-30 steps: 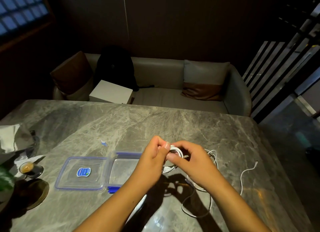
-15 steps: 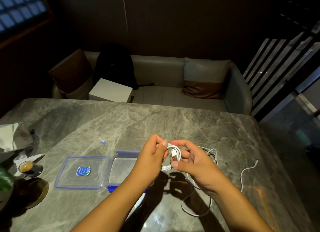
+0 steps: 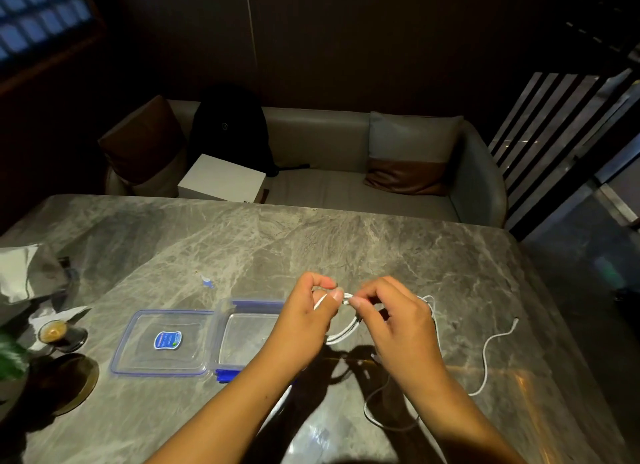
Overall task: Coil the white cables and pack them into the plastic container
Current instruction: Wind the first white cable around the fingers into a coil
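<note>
A small coil of white cable (image 3: pixel 343 333) hangs between my hands above the marble table (image 3: pixel 242 249). My left hand (image 3: pixel 304 321) pinches the coil at its top left. My right hand (image 3: pixel 394 321) pinches the cable's end close to the left thumb. A second white cable (image 3: pixel 488 356) lies loose on the table to the right, its plug pointing away. The clear plastic container (image 3: pixel 249 335) with blue clips stands open left of my hands, partly hidden by my left wrist. Its lid (image 3: pixel 166 342) lies flat beside it with a blue sticker.
A small glass cup of coffee (image 3: pixel 55 333) on a dark saucer and crumpled paper (image 3: pixel 24 273) sit at the table's left edge. A small blue-white scrap (image 3: pixel 207 282) lies behind the container. Beyond the table is a sofa with cushions, a black backpack (image 3: pixel 228 127) and a white box (image 3: pixel 221 178).
My hands have risen slightly and drawn closer at the fingertips. The right hand has shifted from cupping the coil to pinching the cable end at its top.
</note>
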The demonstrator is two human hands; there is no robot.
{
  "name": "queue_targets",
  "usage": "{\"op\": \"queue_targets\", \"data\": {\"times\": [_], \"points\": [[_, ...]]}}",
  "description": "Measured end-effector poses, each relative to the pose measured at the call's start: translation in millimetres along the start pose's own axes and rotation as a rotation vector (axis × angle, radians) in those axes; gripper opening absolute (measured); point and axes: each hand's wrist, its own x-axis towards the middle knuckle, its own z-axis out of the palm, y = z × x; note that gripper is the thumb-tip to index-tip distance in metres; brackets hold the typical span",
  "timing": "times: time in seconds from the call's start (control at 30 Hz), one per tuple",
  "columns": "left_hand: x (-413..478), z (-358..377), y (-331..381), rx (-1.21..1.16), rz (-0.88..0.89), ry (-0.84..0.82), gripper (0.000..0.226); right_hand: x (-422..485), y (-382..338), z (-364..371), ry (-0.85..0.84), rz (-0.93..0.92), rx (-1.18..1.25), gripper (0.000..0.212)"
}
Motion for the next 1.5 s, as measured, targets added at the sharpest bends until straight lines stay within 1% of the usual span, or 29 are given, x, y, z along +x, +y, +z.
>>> {"op": "queue_targets", "data": {"times": [0.07,0.17,0.23,0.37,0.47,0.57,0.63,0.67,0.77,0.87,0.93,1.0,1.07,1.17,1.23,1.3,1.37,1.5], "points": [[0.0,-0.2,-0.7,-0.019,0.003,-0.013,0.012,1.2,2.4,-0.8,0.023,0.043,0.031,0.010],[1.8,-3.7,-1.8,-0.001,0.027,-0.018,0.017,1.7,4.8,-0.3,-0.001,0.149,0.124,0.012],[4.0,-5.7,-3.1,-0.045,0.015,-0.011,0.018,1.7,4.3,1.3,-0.015,0.257,0.273,0.014],[7.2,-7.6,-1.7,-0.101,0.005,-0.024,0.019,5.2,-4.8,0.6,0.023,0.496,0.671,0.015],[8.1,-10.4,-0.2,-0.109,0.008,-0.057,0.019,6.5,-8.6,-2.3,0.036,0.618,0.909,0.018],[7.9,-13.0,0.6,-0.113,0.008,-0.077,0.020,5.1,-7.6,-1.1,0.027,0.703,1.035,0.018],[6.6,-12.4,0.8,-0.151,-0.015,-0.078,0.020,5.4,-6.8,-1.2,-0.002,0.718,1.024,0.017],[5.5,-11.4,0.7,-0.171,-0.031,-0.074,0.020,6.3,-6.3,-2.0,-0.028,0.703,0.975,0.016],[3.2,-9.0,-1.3,-0.172,-0.053,-0.041,0.019,9.3,-4.5,-3.7,-0.126,0.616,0.727,0.015],[3.4,-8.6,-5.0,-0.108,-0.052,-0.014,0.017,7.8,-4.9,-0.8,-0.199,0.504,0.551,0.020],[3.9,-9.4,-6.3,-0.071,-0.050,-0.008,0.018,4.7,-4.3,2.1,-0.216,0.426,0.456,0.013],[4.8,-10.5,-7.2,-0.052,-0.050,-0.004,0.019,2.5,-2.6,3.8,-0.211,0.392,0.373,0.007],[5.0,-11.4,-8.7,-0.053,-0.048,-0.005,0.019,2.9,-0.5,5.2,-0.225,0.454,0.387,0.007],[3.1,-11.0,-11.6,-0.060,-0.041,-0.027,0.018,6.2,-0.5,6.0,-0.302,0.644,0.506,0.015],[1.6,-9.8,-13.4,-0.099,-0.053,-0.044,0.016,8.2,-0.5,6.5,-0.346,0.723,0.613,0.022],[0.5,-9.2,-14.2,-0.171,-0.089,-0.053,0.017,8.7,0.4,6.7,-0.371,0.746,0.696,0.023],[-0.3,-8.8,-14.8,-0.221,-0.116,-0.056,0.018,8.5,2.0,7.1,-0.390,0.729,0.709,0.025],[-0.8,-9.3,-16.5,-0.211,-0.130,-0.038,0.019,7.2,3.8,10.5,-0.390,0.694,0.691,0.028]]}}
